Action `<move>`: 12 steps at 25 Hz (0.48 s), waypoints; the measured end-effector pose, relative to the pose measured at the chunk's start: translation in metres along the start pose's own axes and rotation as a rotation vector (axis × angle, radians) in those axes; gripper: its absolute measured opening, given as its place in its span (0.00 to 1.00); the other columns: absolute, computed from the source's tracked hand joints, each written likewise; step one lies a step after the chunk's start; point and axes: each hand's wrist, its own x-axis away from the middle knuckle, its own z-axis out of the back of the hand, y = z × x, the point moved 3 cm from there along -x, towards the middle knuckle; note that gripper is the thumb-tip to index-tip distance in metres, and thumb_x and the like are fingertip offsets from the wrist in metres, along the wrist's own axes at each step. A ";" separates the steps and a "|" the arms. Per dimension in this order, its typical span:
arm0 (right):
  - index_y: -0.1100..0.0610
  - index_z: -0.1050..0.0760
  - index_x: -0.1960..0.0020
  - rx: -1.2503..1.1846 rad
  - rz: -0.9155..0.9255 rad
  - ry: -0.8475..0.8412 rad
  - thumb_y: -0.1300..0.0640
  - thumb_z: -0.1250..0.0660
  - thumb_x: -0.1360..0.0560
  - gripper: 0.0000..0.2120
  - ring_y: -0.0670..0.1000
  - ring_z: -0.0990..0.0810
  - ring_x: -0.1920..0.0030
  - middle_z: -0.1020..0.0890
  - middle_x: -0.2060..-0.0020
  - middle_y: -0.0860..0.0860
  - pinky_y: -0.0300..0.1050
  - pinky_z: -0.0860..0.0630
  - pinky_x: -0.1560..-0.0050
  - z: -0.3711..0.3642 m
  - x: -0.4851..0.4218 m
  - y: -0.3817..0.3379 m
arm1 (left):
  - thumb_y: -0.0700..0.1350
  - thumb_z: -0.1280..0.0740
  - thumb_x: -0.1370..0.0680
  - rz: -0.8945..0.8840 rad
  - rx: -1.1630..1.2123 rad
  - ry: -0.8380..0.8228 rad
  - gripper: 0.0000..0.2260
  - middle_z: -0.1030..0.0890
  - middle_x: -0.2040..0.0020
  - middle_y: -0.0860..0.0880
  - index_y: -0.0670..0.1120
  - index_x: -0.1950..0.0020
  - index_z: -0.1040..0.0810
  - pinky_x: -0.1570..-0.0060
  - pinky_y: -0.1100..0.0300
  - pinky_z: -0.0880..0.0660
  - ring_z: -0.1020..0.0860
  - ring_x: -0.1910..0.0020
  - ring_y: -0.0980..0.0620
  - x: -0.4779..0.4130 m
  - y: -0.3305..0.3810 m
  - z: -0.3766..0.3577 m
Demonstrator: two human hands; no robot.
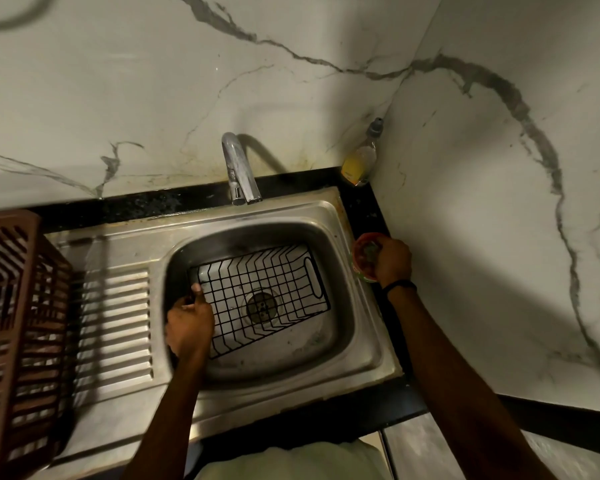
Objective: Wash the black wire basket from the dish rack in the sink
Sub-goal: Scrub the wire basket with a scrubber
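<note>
The left hand [189, 322] is covering one corner of the black wire basket [257, 276]; the right hand [392, 262] is hiding most of the red tub [358, 244].

Black wire basket [260, 292], open side up, tilted in steel sink [357, 344] basin, over the drain.

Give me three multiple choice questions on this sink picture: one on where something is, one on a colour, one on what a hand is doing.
1. Where is the black wire basket?
A on a stove
B in the sink
C on a shelf

2. What colour is the liquid in the corner bottle?
A yellow
B blue
C pink

3. What is the left hand doing?
A resting open, off the basket
B holding a cup
C gripping the basket's edge

Answers:
1 B, it lies in the basin over the drain.
2 A, yellow shows through the clear bottle.
3 C, the hand curls round the basket's left rim.
</note>
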 end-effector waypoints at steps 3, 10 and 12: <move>0.56 0.21 0.44 0.078 -0.003 -0.025 0.56 0.40 0.19 0.11 0.59 0.20 0.46 0.18 0.45 0.58 0.56 0.21 0.42 -0.007 -0.009 0.016 | 0.74 0.48 0.25 0.003 -0.001 -0.003 0.35 0.15 0.54 0.41 0.46 0.44 0.18 0.42 0.40 0.23 0.18 0.51 0.36 0.001 -0.002 0.001; 0.70 0.25 0.37 0.093 -0.004 -0.077 0.71 0.41 0.21 0.14 0.64 0.25 0.38 0.21 0.40 0.65 0.30 0.31 0.66 0.007 0.021 -0.025 | 0.72 0.46 0.24 -0.002 -0.019 -0.010 0.33 0.16 0.51 0.40 0.46 0.45 0.18 0.41 0.39 0.23 0.18 0.49 0.35 0.002 -0.002 0.001; 0.69 0.26 0.35 0.127 0.020 -0.050 0.69 0.42 0.20 0.15 0.61 0.24 0.40 0.21 0.41 0.63 0.26 0.31 0.67 0.010 0.016 -0.023 | 0.73 0.47 0.24 0.000 -0.023 -0.010 0.34 0.16 0.51 0.40 0.45 0.44 0.18 0.41 0.39 0.23 0.18 0.49 0.35 0.001 -0.002 0.000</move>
